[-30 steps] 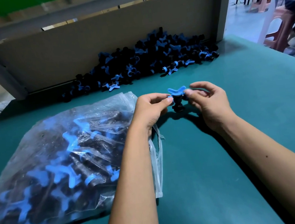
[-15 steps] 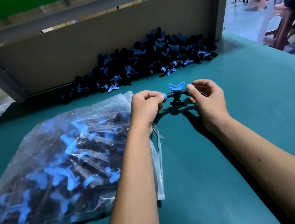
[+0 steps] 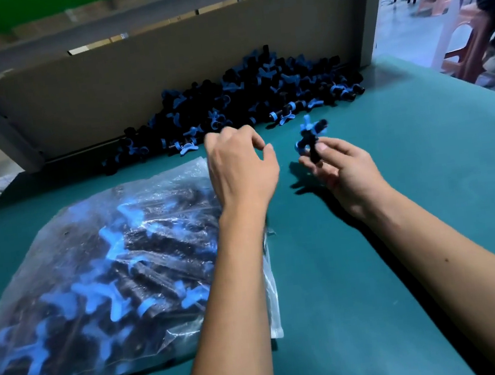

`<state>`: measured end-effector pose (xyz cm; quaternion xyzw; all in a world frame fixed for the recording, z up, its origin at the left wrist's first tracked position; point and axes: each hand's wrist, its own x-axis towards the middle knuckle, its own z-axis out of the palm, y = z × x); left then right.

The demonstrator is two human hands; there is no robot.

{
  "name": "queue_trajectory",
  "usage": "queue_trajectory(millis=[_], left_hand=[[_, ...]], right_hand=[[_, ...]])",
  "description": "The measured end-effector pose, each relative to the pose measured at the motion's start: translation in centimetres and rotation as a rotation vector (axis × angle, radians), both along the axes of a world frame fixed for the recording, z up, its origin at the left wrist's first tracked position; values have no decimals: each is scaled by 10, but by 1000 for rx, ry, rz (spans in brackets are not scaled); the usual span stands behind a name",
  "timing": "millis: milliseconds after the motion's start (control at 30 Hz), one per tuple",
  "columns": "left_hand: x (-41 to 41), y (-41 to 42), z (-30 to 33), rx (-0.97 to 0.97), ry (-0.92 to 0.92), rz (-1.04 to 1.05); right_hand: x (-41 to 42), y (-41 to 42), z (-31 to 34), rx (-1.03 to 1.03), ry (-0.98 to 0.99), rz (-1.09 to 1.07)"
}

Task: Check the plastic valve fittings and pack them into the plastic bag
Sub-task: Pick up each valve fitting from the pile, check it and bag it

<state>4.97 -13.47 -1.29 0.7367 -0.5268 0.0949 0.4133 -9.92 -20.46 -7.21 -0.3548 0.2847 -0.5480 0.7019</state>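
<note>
My right hand [image 3: 335,162] pinches one black valve fitting with a blue butterfly handle [image 3: 311,137] and holds it tilted above the green table. Just left of it my left hand [image 3: 240,164] hovers with fingers loosely curled and nothing in them. It sits over the top right corner of the clear plastic bag [image 3: 100,267], which lies flat and holds several black and blue fittings. A large pile of loose fittings [image 3: 248,100] lies against the back board.
The green table top [image 3: 374,265] stretches to the front and right. A grey frame with a cardboard back board [image 3: 134,86] closes off the far side. Pink plastic stools [image 3: 467,35] and a seated person's legs are beyond the right edge.
My left hand has let go of the fitting and drawn back to the left. The right hand alone now holds the fitting, which has turned from level to tilted.
</note>
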Motion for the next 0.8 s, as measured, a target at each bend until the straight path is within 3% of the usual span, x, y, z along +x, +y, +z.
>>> queue_trajectory(millis=[67, 133, 200, 300, 467, 633, 800], left_hand=[[12, 4, 4, 82, -113, 107], [25, 9, 6, 341, -91, 187], [32, 14, 7, 535, -67, 232], [35, 18, 6, 563, -22, 191], [39, 20, 7, 446, 79, 105], [53, 25, 22, 112, 365, -60], [54, 30, 41, -144, 619, -227]], right_hand=[[-8, -3, 4, 213, -322, 109], [-13, -2, 6, 325, -565, 185], [-12, 1, 8, 347, -641, 233], [-9, 3, 8, 349, -599, 272], [-6, 3, 2, 231, -354, 271], [10, 19, -6, -367, 404, 155], [50, 57, 5, -626, 552, 250]])
